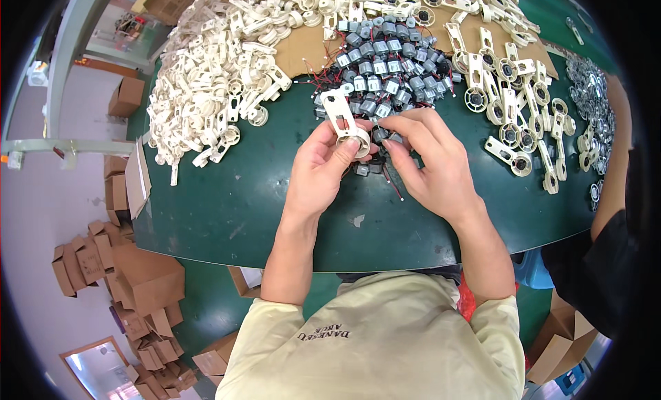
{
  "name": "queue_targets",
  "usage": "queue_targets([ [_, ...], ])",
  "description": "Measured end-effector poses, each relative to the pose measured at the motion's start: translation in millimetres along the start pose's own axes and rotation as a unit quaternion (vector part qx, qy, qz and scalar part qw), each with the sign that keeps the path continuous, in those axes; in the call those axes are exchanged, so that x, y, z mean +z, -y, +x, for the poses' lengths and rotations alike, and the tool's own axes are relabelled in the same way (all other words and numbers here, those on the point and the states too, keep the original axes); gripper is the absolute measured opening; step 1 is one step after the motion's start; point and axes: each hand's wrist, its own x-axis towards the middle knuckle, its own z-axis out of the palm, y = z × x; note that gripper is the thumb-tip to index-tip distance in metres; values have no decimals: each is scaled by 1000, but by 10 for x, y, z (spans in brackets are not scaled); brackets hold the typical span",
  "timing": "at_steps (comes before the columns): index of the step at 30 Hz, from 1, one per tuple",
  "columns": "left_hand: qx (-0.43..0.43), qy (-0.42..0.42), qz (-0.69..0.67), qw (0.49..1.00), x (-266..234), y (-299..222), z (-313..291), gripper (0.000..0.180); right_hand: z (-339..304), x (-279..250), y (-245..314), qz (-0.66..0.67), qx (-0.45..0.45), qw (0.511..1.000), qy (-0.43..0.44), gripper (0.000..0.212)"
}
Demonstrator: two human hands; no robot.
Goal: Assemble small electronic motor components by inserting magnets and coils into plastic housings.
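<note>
One white bracket (337,107) slants away leftward in our left hand's (319,162) closed grip, ring end nearest us; just right of that ring, our right hand (435,159) pinches a grey motor (380,133).

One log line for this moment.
left hand: holding cream plastic ring-ended part; right hand: at grey cylindrical motor, hold unclear; below: dark-green table
</note>
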Motion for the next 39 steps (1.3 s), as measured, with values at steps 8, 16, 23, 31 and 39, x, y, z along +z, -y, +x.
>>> queue_targets([
  [8, -6, -12, 44, 999, -23, 84, 15, 29, -9, 42, 18, 26, 25, 999, 16, 25],
  [16, 5, 17, -1, 1000, 18, 52, -1, 38, -5, 50, -6, 21, 50, 998, 33, 27],
  [23, 78, 90, 15, 993, 106, 76, -52, 53, -26, 12, -17, 183, 173, 966, 57, 21],
  [31, 273, -308, 595, 690, -883, 24, 269, 36, 164, -519, -507, -34, 305, 932, -194, 25],
  [39, 115, -325, 589, 731, -1134, 31, 329, 25, 168, -479, -590, -170, 185, 950, -185, 18],
])
